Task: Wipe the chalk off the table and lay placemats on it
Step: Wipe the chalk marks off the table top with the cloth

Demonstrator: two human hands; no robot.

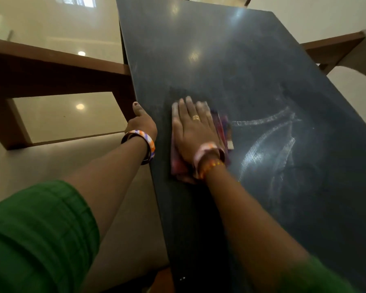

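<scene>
chalk marks [268,132], pale curved lines and smears, lie on the dark tabletop [220,49] to the right of the right hand [193,132]. that hand lies flat, fingers straight and dusted white, pressing a pink and purple cloth [222,127] onto the table; a gold ring sits on one finger. left hand [142,122] grips the table's left edge, thumb up along the rim, fingers hidden under it. striped bangles [145,144] circle the left wrist. green sleeves [36,233] cover both upper arms. wooden benches [40,66] stand either side on glossy floor.
</scene>
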